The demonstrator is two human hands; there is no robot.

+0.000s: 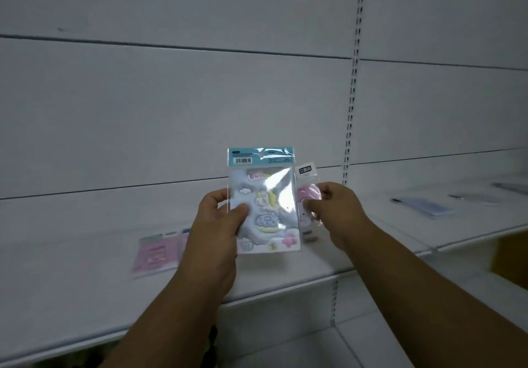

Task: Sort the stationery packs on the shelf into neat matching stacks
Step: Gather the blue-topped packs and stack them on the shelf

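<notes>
My left hand [220, 222] holds a clear sticker pack with a blue header [264, 199] upright above the white shelf [85, 296], thumb pressed on its front. Just to the right, my right hand [337, 210] pinches a smaller pack with a pink figure [307, 193], partly hidden behind the blue-header pack. On the shelf to the left lie pink packs [155, 253], side by side and partly hidden by my left wrist.
The shelf's back wall [171, 110] is white panels with a slotted upright [353, 82]. On the neighbouring shelf to the right lie bluish packs [423, 206] and further packs [474, 197]. A brown box [511, 256] sits low at the right edge.
</notes>
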